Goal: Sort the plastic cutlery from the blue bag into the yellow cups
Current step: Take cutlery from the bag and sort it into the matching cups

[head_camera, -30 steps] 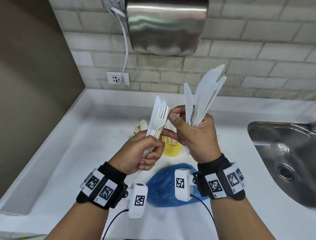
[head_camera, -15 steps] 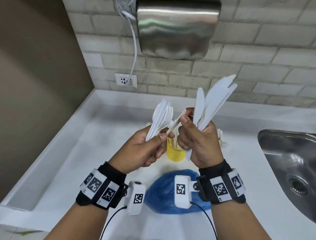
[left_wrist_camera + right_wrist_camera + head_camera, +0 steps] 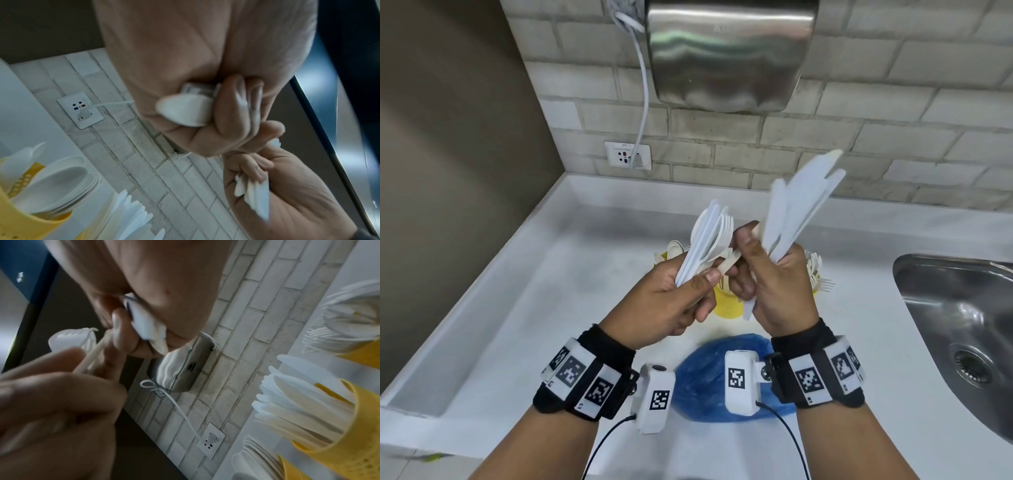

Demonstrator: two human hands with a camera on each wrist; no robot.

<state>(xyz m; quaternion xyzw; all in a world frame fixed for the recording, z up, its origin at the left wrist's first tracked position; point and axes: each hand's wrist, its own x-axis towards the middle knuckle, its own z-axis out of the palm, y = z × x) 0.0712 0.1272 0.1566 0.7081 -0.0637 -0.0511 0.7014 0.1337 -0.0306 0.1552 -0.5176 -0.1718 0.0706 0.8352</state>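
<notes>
Head view. The left hand (image 3: 667, 301) gripped a bundle of forks (image 3: 709, 236), tines up, and the right hand (image 3: 774, 284) gripped a fan of knives (image 3: 801, 202), blades up. One cream-handled piece (image 3: 732, 262) bridged the two hands, its upper end at the right fingertips (image 3: 751, 245) and its lower end under the left thumb. A second earlier the right fingers had only reached toward the fork bundle; half a second earlier the piece already lay between the hands (its type cannot be told). This reads as a handover that purifies each bundle before it goes into a cup. The blue bag (image 3: 709, 373) lay crumpled on the counter (image 3: 517, 325) near the wrists. A yellow cup (image 3: 727, 303) stood behind the hands, with two more partly hidden.

Left wrist view. Curled left fingers (image 3: 230, 113) clamped white handle ends (image 3: 185, 108); beyond, the right hand (image 3: 283, 186) closed on its handles. A yellow cup of spoons (image 3: 26, 216) stood at lower left, knife blades (image 3: 131, 216) beside it.

Right wrist view. The right fingers (image 3: 123, 337) pinched the shared piece (image 3: 92, 353) against the forks (image 3: 72, 339). Three yellow cups (image 3: 349, 426) already held sorted cutlery, so the sorting appeared well advanced.
</notes>
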